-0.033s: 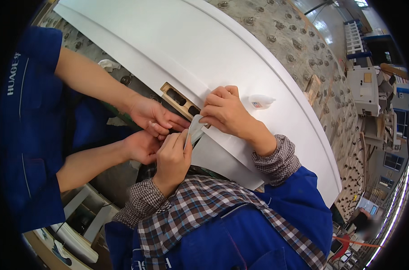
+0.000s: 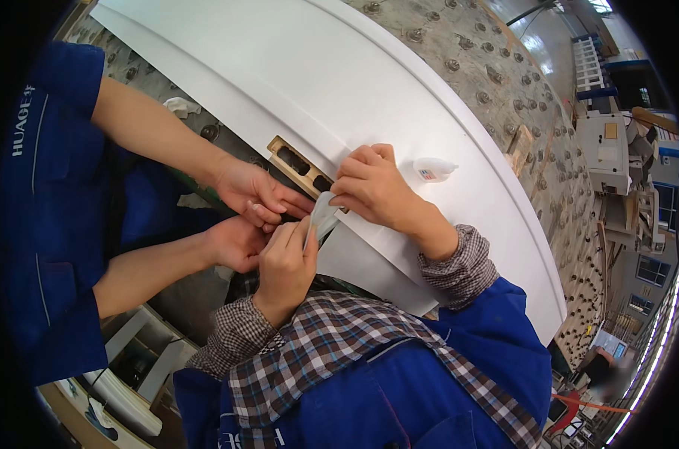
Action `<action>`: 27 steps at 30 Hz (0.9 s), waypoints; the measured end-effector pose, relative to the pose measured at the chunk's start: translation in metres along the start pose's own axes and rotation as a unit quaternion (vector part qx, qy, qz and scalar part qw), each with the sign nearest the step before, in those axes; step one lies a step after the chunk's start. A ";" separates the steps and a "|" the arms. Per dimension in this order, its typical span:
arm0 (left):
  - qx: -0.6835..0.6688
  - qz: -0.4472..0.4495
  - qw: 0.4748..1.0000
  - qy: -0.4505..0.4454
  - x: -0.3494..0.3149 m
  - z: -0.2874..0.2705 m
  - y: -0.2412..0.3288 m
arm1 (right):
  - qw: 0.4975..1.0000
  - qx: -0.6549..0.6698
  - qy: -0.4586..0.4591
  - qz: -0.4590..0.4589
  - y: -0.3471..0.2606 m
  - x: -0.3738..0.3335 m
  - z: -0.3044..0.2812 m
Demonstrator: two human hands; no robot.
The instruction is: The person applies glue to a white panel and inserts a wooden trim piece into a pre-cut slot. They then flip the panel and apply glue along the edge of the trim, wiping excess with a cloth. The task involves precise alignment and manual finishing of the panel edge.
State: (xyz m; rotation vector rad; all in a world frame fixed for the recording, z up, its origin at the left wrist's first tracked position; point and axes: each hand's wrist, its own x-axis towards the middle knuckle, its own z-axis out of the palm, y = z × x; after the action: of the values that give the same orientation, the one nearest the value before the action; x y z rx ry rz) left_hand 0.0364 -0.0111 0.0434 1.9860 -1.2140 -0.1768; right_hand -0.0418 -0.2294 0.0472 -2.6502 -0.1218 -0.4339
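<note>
My left hand (image 2: 286,266) is closed on the lower end of a pale translucent strip, perhaps thin plastic (image 2: 323,213). Its upper end is pinched between the thumb and fingers of my right hand (image 2: 373,187), which rests over the white panel (image 2: 280,82). The strip stands at the panel's near edge, beside a cutout with bare wood sides and dark holes (image 2: 298,165). Close to my left hand are a co-worker's two hands, one (image 2: 253,193) above the other (image 2: 238,243), fingers partly curled. What they hold, if anything, is hidden.
A small white squeeze bottle (image 2: 434,169) lies on the panel beyond my right hand. Under the panel is a table studded with round rollers (image 2: 481,97). A wood block (image 2: 519,150) sits past the far edge. Crumpled white paper (image 2: 182,107) lies at the left.
My hands and the strip have barely shifted. The co-worker's hands stay in the same place.
</note>
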 end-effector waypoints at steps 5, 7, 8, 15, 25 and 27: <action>-0.009 0.013 1.000 0.001 0.003 0.003 -0.005 | 1.000 0.011 0.003 -0.012 -0.001 0.003 0.001; -0.007 0.011 1.000 -0.013 0.010 0.001 0.002 | 1.000 -0.006 0.006 -0.001 0.001 -0.001 0.000; -0.006 0.011 1.000 -0.011 0.009 0.001 0.001 | 1.000 0.007 0.010 -0.007 0.000 -0.001 0.002; -0.029 0.004 0.999 -0.016 0.010 0.001 0.004 | 1.000 0.002 0.000 0.006 0.002 -0.002 -0.002; -0.017 -0.004 1.000 -0.002 -0.001 0.000 -0.002 | 0.999 0.032 0.000 -0.011 -0.005 0.002 0.004; -0.017 -0.016 1.000 -0.011 -0.008 -0.005 -0.007 | 0.999 0.048 -0.008 -0.019 -0.010 0.005 0.010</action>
State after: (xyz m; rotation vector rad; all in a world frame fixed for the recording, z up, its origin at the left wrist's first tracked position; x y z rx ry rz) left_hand 0.0397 -0.0007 0.0394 1.9789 -1.1857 -0.2336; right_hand -0.0355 -0.2158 0.0441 -2.5615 -0.1937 -0.4097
